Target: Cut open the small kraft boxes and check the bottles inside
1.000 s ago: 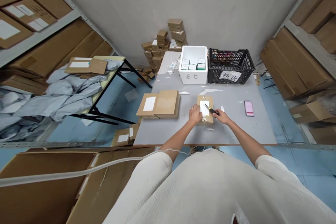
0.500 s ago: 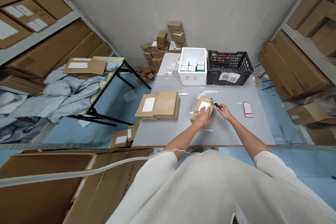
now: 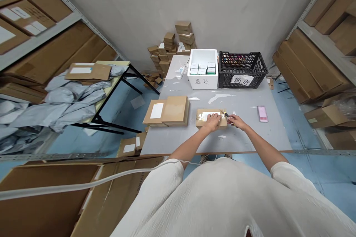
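Left hand (image 3: pixel 213 121) laid on top of taped carton (image 3: pixel 200 119), fingers apart. Right hand (image 3: pixel 235 121) clamped on cutter (image 3: pixel 226 114), tip at carton's right end. Carton on grey table (image 3: pixel 178 141).

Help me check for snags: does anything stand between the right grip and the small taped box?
Nothing visible, apart from the cutter that the right grip itself holds, its front end at the right end of the small taped box. The left grip lies on the box's top, left of the cutter's tip, not between.
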Demonstrator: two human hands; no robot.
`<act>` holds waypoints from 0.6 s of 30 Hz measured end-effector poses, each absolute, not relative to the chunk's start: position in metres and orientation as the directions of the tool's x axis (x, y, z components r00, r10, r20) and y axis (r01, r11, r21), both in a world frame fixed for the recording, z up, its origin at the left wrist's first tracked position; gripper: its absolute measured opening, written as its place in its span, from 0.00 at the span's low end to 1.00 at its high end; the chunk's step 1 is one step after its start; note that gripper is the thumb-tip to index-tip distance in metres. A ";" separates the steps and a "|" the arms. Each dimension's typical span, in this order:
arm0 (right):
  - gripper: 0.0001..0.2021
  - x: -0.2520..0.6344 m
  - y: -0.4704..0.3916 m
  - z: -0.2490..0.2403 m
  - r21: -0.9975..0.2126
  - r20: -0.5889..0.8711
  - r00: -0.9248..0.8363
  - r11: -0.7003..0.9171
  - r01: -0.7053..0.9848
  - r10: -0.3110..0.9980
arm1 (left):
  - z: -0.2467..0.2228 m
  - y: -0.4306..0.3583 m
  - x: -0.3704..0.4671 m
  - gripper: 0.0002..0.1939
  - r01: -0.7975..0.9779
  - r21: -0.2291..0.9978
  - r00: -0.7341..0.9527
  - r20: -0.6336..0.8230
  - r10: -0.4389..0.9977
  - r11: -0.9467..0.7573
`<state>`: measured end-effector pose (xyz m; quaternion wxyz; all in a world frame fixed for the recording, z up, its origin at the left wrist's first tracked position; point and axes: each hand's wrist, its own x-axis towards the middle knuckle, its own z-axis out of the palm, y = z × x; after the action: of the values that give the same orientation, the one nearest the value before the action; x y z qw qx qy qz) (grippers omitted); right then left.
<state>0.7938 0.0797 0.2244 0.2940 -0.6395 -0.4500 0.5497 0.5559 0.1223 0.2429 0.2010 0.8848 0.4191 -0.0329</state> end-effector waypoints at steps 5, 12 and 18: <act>0.20 0.818 0.071 0.245 -0.838 -0.431 -0.024 -0.390 0.383 0.902 | 0.240 0.121 0.564 0.32 0.757 0.304 0.648 -0.234 0.725 -0.579; 0.19 0.863 0.070 0.251 -0.826 -0.384 -0.142 -0.271 0.494 0.912 | 0.238 0.121 0.566 0.35 0.751 0.295 0.654 -0.215 0.725 -0.590; 0.18 0.877 0.089 0.249 -0.669 -0.320 -0.210 -0.064 0.740 0.924 | 0.232 0.119 0.566 0.34 0.753 0.288 0.653 -0.216 0.726 -0.592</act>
<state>0.8771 0.0891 0.2491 0.1182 -0.6173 -0.6739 0.3884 0.5656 0.1190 0.2322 0.1789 0.8913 0.4148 -0.0378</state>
